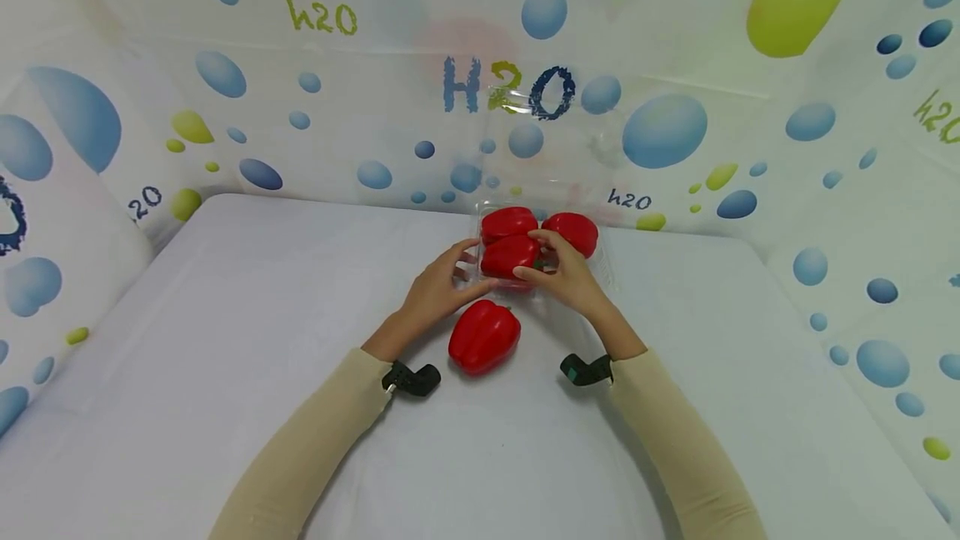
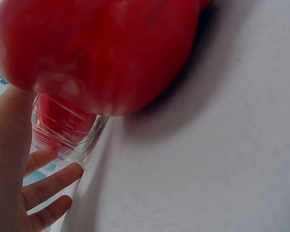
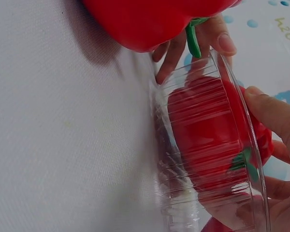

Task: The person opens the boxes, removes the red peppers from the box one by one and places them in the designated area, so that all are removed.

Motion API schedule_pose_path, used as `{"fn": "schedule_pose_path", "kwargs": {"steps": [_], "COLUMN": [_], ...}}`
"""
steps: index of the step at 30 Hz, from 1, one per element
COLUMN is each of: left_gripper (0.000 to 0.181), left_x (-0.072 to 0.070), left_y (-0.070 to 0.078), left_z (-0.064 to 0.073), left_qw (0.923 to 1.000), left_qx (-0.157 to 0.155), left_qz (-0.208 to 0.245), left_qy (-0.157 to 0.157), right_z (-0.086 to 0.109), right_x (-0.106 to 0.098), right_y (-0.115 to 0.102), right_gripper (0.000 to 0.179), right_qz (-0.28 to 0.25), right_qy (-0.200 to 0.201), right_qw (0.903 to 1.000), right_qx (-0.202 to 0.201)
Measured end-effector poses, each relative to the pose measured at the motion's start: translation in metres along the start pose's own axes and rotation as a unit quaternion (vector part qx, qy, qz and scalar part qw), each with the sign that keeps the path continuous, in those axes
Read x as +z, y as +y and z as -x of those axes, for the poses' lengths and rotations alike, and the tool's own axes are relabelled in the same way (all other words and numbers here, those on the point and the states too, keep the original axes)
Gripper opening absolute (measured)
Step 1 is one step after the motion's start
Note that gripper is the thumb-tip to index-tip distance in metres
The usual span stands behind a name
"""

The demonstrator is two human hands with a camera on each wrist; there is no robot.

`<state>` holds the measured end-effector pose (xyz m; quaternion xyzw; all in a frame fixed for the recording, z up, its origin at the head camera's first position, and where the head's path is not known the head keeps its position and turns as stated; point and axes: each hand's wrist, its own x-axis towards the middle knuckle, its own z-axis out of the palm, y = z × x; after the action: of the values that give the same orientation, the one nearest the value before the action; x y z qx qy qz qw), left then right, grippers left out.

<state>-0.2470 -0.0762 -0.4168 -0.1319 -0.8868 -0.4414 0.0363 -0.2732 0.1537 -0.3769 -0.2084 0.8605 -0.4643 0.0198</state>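
A clear plastic container (image 3: 253,130) with a ridged wall holds three red bell peppers. My right hand (image 1: 566,277) grips the front bell pepper (image 1: 507,257) by its stem end, thumb and fingers on either side. In the right wrist view its green stem shows through the clear wall. At the container's left front corner is my left hand (image 1: 438,286), its thumb by the front rim and its fingers loosely spread along the left side. Another red bell pepper (image 1: 484,338) lies on the table in front of the container, between my forearms.
Behind the front pepper sit a back left pepper (image 1: 508,223) and a back right pepper (image 1: 573,232). The container's clear lid (image 1: 510,100) stands raised at the back. A white cloth (image 1: 300,315) covers the table, and a printed curtain (image 1: 405,107) hangs behind it.
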Motion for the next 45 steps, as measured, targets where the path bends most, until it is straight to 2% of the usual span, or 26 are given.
{"fn": "schedule_pose_path", "kwargs": {"steps": [14, 23, 30, 34, 41, 45], "left_gripper": [0.078, 0.077, 0.077, 0.076, 0.076, 0.077], "left_x": [0.0, 0.0, 0.0, 0.0, -0.001, -0.001], "left_y": [0.0, -0.001, -0.002, -0.001, -0.001, 0.0], "left_z": [0.0, 0.0, 0.0, 0.0, 0.001, 0.001], "left_qw": [1.0, 0.9999, 0.9999, 0.9999, 0.9998, 0.9999], "left_qx": [-0.001, 0.009, 0.01, 0.014, 0.017, 0.013], "left_qz": [-0.003, -0.001, -0.001, 0.002, 0.004, 0.002], "left_qy": [0.002, 0.005, 0.004, 0.005, 0.004, 0.002], "right_z": [0.001, 0.002, 0.004, -0.001, -0.016, -0.019], "right_x": [-0.001, -0.003, -0.003, -0.003, 0.0, 0.002], "right_y": [0.002, 0.005, 0.0, 0.013, 0.059, 0.068], "right_gripper": [0.064, 0.064, 0.063, 0.063, 0.068, 0.067], "right_qz": [-0.01, -0.033, -0.031, -0.028, -0.027, -0.035], "right_qy": [0.001, 0.004, 0.002, 0.011, 0.021, 0.025], "right_qw": [0.9999, 0.9994, 0.9995, 0.9993, 0.9983, 0.9971], "right_qx": [-0.001, -0.01, -0.006, -0.021, -0.048, -0.062]}}
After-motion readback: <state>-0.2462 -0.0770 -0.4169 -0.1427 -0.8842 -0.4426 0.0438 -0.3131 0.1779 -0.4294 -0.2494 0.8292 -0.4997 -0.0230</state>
